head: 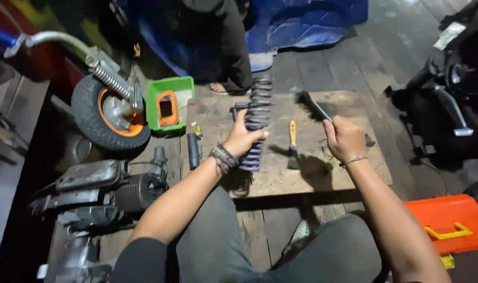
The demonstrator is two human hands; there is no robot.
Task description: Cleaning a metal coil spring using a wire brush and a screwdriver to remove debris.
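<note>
Knees low in view, left hand (241, 137) grip clenched on coil spring (256, 123), right hand (345, 138) w/ brush (311, 106) over board (281, 178).

Bare board (349, 167) right of scraper (292, 144), coil spring (256, 123) blocking centre, green tray (168, 107) crowding left

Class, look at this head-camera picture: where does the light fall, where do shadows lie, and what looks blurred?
Head view: light falls brightest on the wooden board and both forearms, while the left edge and right corner sink into darkness; the left hand gripping the coil spring and the right hand holding the brush cast dark shadows toward the person; the brush head looks slightly blurred.
</note>
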